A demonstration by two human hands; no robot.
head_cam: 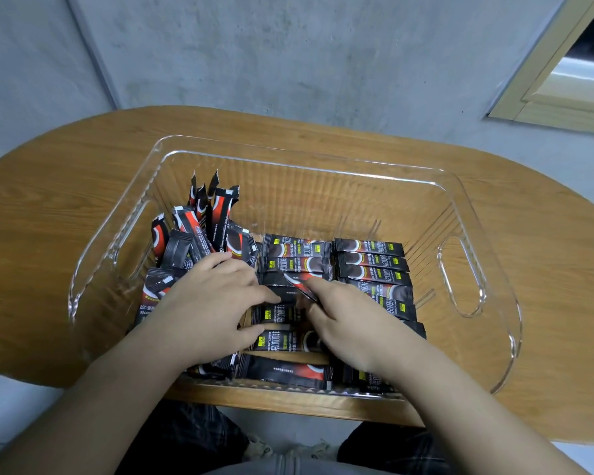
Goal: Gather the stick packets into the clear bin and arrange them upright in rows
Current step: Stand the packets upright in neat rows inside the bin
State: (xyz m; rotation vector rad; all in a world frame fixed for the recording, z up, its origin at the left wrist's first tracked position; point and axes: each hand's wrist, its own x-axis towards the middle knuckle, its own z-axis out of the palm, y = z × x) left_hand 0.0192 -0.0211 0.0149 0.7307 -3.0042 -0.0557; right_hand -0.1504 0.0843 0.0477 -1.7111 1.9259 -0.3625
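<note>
Packets (297,260) of instant coffee, dark with red or yellow print, all lie inside the clear bin (460,279), which sits on the wooden surface (66,173) at the middle of the frame. Toward the centre and right of the bin they lie flat in two neat stacks; at the left they stand or lean in a loose, jumbled cluster (199,228).

The left hand (206,303) rests spread over the jumbled ones, fingers straight, pressing rather than holding. The right hand (343,320) pinches a single red-marked packet (300,284) near its end with its grip closed on the foil.

These sticks look light, thin and slick, likely to bend at the middle and to slide against each other. A pinch near the sealed end, or several squeezed together by their flat sides, would probably hold best; a lone upright stick will likely topple unless something braces it.
</note>
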